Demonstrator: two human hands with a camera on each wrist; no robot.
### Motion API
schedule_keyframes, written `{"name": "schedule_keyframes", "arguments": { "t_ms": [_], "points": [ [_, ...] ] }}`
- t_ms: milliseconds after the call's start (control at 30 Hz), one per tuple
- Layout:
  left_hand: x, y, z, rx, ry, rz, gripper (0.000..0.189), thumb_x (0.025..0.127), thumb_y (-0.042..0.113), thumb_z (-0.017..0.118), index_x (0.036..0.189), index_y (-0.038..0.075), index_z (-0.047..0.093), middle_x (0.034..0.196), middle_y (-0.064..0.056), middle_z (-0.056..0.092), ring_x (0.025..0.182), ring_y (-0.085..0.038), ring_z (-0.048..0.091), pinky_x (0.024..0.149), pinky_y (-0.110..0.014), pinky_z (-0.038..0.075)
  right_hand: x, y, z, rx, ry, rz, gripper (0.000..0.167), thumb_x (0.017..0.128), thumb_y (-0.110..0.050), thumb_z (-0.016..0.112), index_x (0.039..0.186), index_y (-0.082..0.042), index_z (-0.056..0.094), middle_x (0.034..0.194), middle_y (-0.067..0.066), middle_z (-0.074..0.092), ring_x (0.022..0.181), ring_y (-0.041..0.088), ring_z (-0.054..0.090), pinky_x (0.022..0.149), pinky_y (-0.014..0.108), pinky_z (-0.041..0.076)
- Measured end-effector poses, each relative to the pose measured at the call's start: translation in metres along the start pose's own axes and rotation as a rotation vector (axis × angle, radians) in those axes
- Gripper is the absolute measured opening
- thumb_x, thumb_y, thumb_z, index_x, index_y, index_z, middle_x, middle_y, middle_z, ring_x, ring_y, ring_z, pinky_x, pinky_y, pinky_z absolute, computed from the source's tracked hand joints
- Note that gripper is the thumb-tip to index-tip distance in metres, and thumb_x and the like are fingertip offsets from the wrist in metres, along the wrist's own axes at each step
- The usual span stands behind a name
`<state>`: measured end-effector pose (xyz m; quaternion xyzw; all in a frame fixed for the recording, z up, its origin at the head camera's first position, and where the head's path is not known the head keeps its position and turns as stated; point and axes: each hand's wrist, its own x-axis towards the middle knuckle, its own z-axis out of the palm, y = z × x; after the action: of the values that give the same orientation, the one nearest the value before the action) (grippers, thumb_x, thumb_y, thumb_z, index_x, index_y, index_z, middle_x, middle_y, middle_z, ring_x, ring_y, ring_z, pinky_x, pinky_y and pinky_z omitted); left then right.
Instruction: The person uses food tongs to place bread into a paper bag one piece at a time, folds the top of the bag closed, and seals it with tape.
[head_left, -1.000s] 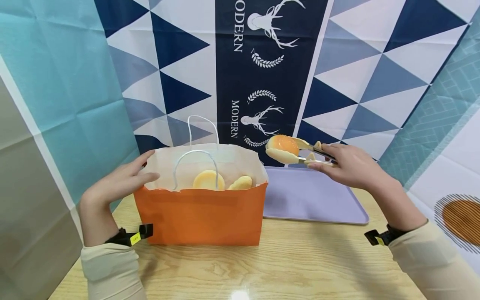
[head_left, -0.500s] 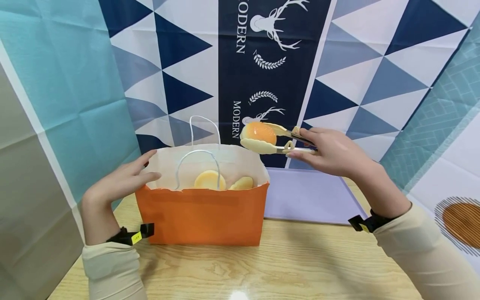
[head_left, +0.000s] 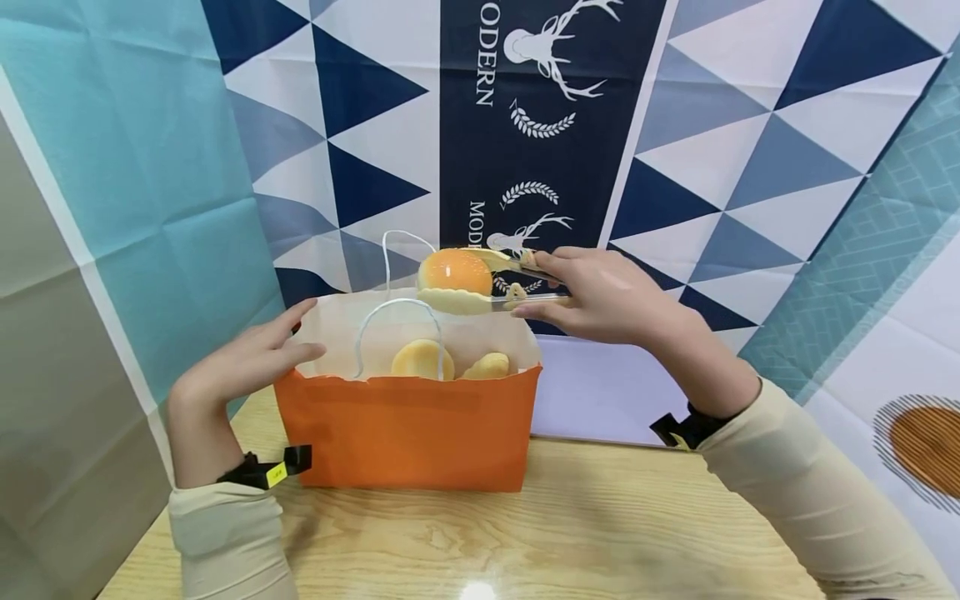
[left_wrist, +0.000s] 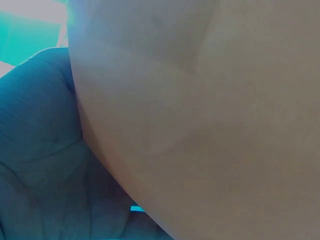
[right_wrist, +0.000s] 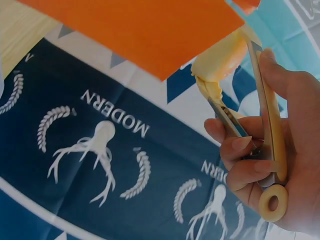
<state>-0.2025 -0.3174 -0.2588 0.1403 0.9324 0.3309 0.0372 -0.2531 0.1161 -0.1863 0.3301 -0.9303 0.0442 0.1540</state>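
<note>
My right hand holds a pair of metal tongs with cream scalloped tips. A round bun with a glossy orange-brown top is pinched between those tips, above the opening of an orange paper bag. In the right wrist view the fingers curl round the tongs. With fingers spread and fairly straight, my left hand touches the bag's left rim. A round yellow bread piece and a longer yellow one show inside the bag, their lower parts hidden. The left wrist view is mostly a blurred close surface.
A lilac tray lies behind and right of the bag, partly covered by the right arm. Two white cord handles stand up from the bag. The wooden table backs onto a patterned cloth.
My right hand has carried the tongs and bun leftward, from over the tray side to above the bag opening. The left hand stays at the bag's rim.
</note>
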Motion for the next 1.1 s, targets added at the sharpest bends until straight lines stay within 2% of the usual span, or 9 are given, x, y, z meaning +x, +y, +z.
{"name": "schedule_keyframes", "arguments": {
  "t_ms": [200,367,567,633,733,800,933,1100],
  "points": [
    [0.000,-0.001,-0.001,0.000,0.007,0.007,0.083,0.111,0.042,0.052,0.171,0.010,0.005,0.172,-0.030,0.014,0.152,-0.056,0.024,0.114,-0.078,0.027,0.019,-0.022,0.000,-0.017,-0.014,-0.064,0.083,0.096,-0.069,0.065,0.155,-0.012,0.055,0.143,0.010,0.065,0.117,0.029,0.069,0.095,0.051,0.058],
    [-0.001,-0.002,-0.001,-0.008,0.009,0.016,0.083,0.111,0.042,0.052,0.171,0.009,0.006,0.172,-0.030,0.015,0.151,-0.056,0.025,0.114,-0.077,0.028,0.035,-0.043,0.004,-0.071,-0.048,-0.106,0.083,0.096,-0.071,0.063,0.156,-0.015,0.055,0.132,0.007,0.069,0.105,0.024,0.069,0.085,0.045,0.059],
    [-0.002,-0.002,0.000,-0.007,0.004,0.018,0.082,0.111,0.043,0.051,0.171,0.009,0.007,0.172,-0.029,0.015,0.152,-0.056,0.025,0.114,-0.077,0.028,0.049,-0.060,0.012,-0.110,-0.085,-0.146,0.086,0.096,-0.073,0.060,0.154,-0.009,0.056,0.144,0.008,0.065,0.124,0.027,0.065,0.098,0.047,0.057],
    [-0.002,-0.002,0.000,-0.011,0.004,0.016,0.082,0.111,0.043,0.051,0.171,0.009,0.007,0.173,-0.029,0.015,0.152,-0.056,0.025,0.114,-0.077,0.028,0.054,-0.064,0.014,-0.125,-0.094,-0.150,0.086,0.096,-0.074,0.060,0.152,-0.009,0.057,0.138,0.007,0.067,0.117,0.027,0.067,0.095,0.047,0.057],
    [-0.001,-0.002,0.001,-0.011,0.004,0.016,0.082,0.110,0.044,0.051,0.171,0.010,0.007,0.172,-0.028,0.016,0.151,-0.055,0.027,0.113,-0.077,0.029,0.060,-0.067,0.019,-0.137,-0.106,-0.156,0.081,0.096,-0.073,0.061,0.145,-0.009,0.062,0.118,0.004,0.069,0.096,0.024,0.067,0.083,0.043,0.058],
    [-0.001,-0.003,0.001,-0.008,0.004,0.017,0.082,0.110,0.044,0.051,0.171,0.010,0.007,0.172,-0.028,0.016,0.151,-0.055,0.027,0.113,-0.077,0.030,0.064,-0.068,0.022,-0.145,-0.108,-0.165,0.080,0.095,-0.074,0.061,0.143,-0.010,0.064,0.112,0.002,0.069,0.091,0.022,0.066,0.079,0.042,0.058],
    [0.000,-0.003,0.001,-0.006,0.003,0.011,0.083,0.110,0.046,0.051,0.171,0.011,0.008,0.172,-0.028,0.018,0.150,-0.054,0.029,0.113,-0.077,0.032,0.071,-0.072,0.026,-0.143,-0.122,-0.176,0.077,0.094,-0.075,0.061,0.139,-0.012,0.066,0.108,0.001,0.068,0.091,0.021,0.066,0.076,0.042,0.057],
    [-0.001,-0.003,0.000,-0.001,0.005,-0.002,0.086,0.109,0.050,0.051,0.172,0.012,0.007,0.172,-0.028,0.017,0.151,-0.054,0.028,0.113,-0.076,0.031,0.080,-0.078,0.029,-0.138,-0.138,-0.194,0.080,0.095,-0.075,0.059,0.143,-0.012,0.064,0.123,0.001,0.071,0.104,0.023,0.069,0.084,0.042,0.057]
  ]
}}
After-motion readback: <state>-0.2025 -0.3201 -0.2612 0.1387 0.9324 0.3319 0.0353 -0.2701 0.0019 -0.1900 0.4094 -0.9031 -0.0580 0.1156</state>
